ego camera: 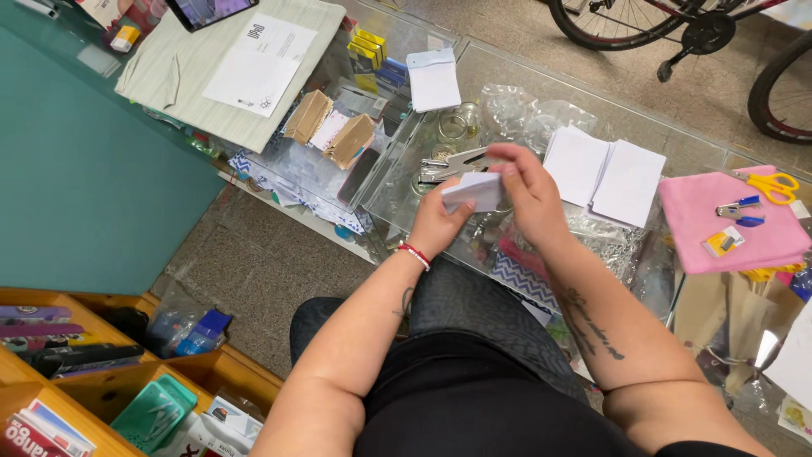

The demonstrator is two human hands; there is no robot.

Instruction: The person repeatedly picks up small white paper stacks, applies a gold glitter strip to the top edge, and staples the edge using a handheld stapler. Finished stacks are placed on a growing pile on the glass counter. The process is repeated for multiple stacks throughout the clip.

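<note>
Over the lap, both hands meet above the glass counter (499, 63). The left hand (436, 224) is closed under a small folded white paper (475, 191), gripping its near-left end; the right hand (529, 190) pinches the paper's far-right end from above, fingers curled. The paper's long axis runs left to right between them, so both hands are equally near it. Just beyond lies a metal stapler (452, 162), pointing left-right. The right palm hides the paper's right edge. Farther right lie two white paper stacks (605, 173).
</note>
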